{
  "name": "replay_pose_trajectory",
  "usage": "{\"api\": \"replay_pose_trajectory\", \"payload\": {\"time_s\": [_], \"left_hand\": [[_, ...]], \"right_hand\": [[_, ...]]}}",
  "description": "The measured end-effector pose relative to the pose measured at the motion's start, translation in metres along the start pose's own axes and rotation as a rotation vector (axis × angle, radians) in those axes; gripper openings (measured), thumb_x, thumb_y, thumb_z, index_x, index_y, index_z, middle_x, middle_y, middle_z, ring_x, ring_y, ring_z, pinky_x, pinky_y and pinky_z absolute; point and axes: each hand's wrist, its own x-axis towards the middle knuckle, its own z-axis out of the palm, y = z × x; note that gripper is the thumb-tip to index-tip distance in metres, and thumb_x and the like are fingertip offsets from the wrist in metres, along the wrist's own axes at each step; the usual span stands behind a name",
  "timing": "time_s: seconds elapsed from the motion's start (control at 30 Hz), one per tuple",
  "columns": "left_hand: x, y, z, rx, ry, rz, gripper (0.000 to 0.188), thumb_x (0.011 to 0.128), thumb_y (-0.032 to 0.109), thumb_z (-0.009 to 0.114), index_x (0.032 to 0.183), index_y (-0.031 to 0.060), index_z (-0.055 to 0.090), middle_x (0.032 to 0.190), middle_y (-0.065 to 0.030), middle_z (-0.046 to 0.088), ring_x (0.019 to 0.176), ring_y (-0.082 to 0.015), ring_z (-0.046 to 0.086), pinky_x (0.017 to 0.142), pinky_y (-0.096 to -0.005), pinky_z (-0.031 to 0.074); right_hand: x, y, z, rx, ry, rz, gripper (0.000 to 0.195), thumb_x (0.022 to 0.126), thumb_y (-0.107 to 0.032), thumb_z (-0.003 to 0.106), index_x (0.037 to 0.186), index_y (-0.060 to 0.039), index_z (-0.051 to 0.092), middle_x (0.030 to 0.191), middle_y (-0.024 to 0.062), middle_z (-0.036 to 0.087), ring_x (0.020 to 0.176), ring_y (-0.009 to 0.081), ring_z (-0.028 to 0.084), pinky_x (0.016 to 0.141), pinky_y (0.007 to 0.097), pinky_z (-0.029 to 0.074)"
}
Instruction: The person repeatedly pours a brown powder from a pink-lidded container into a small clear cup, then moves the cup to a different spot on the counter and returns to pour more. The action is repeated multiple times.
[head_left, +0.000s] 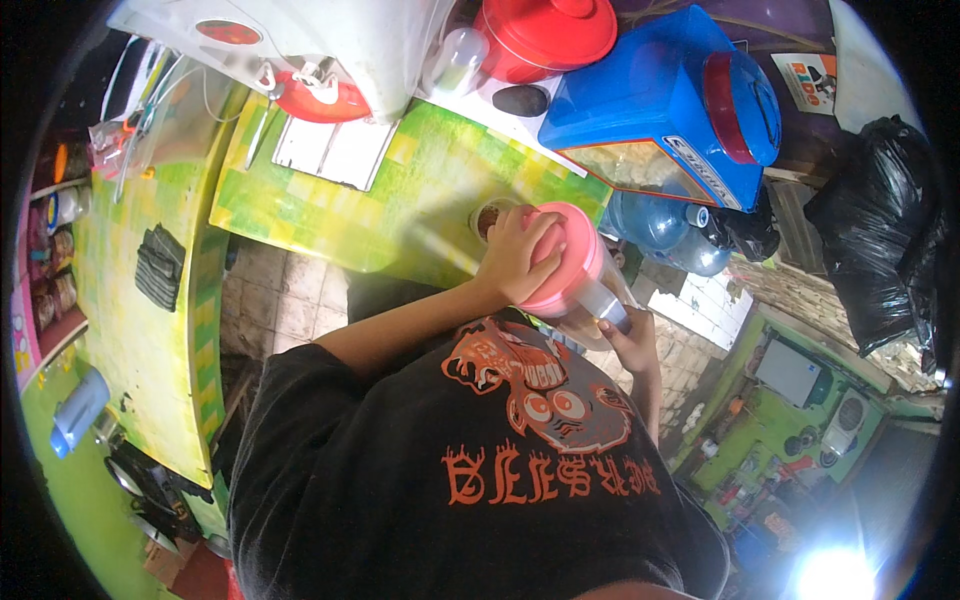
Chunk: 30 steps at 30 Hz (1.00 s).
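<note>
My left hand (521, 251) lies over the pink round lid (576, 238) of a clear plastic pitcher, its fingers spread around the raised middle of the lid. With my right hand (634, 337) I grip the pitcher's handle (606, 304), low on the right. The pitcher's clear body (589, 330) is partly hidden by the lid and my hand, and I cannot tell how far it tilts. Just beyond my left fingers, a clear cup (486, 216) with something brown inside stands on the green-and-yellow patterned table (337, 217).
A blue cracker tin (637, 90), a red lidded container (547, 37) and a dark oval object (520, 100) stand at the back. Large water bottles (660, 221) sit beyond the table's right end. A black plastic bag (874, 232) hangs right. Folded dark cloth (160, 268) lies left.
</note>
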Motion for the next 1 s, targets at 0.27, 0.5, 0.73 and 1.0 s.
{"api": "replay_pose_trajectory", "payload": {"time_s": [0.27,0.5,0.73,1.0], "left_hand": [[0.0,0.001,-0.001,-0.026,-0.005,-0.027,0.041,0.079,0.012,0.061,0.119,0.0105,0.054,0.109,-0.0169,0.049,0.104,-0.0354,0.046,0.09,-0.0442,0.036],[-0.002,0.0,0.0,-0.037,-0.006,-0.017,0.041,0.081,0.027,0.062,0.119,0.0134,0.054,0.11,-0.0203,0.049,0.102,-0.0373,0.046,0.086,-0.0473,0.037],[0.001,-0.01,-0.001,-0.187,0.124,-0.045,0.042,0.089,0.025,0.053,0.123,0.0011,0.048,0.113,-0.0234,0.051,0.106,-0.0373,0.048,0.094,-0.0459,0.036],[0.006,-0.074,-0.025,-0.226,0.34,-0.394,0.034,0.094,0.017,0.043,0.126,0.0034,0.045,0.112,-0.0258,0.051,0.108,-0.0354,0.049,0.093,-0.0416,0.038]], "right_hand": [[0.0,-0.012,0.002,0.067,0.007,-0.033,0.053,0.072,-0.028,0.074,0.11,0.006,0.062,0.104,0.0182,0.065,0.096,0.0213,0.061,0.085,0.034,0.045],[-0.003,-0.013,-0.002,-0.02,-0.031,0.061,0.056,0.072,-0.031,0.073,0.114,0.0039,0.061,0.088,0.0129,0.067,0.077,0.0162,0.059,0.07,0.031,0.047],[-0.004,-0.013,0.002,-0.018,0.059,-0.07,0.058,0.071,-0.033,0.073,0.114,0.003,0.061,0.091,0.0167,0.067,0.082,0.0206,0.063,0.076,0.0329,0.048],[-0.001,-0.013,0.002,-0.045,0.093,-0.215,0.047,0.074,-0.034,0.074,0.095,0.0074,0.064,0.066,0.0065,0.059,0.06,0.0104,0.05,0.053,0.0283,0.04]]}}
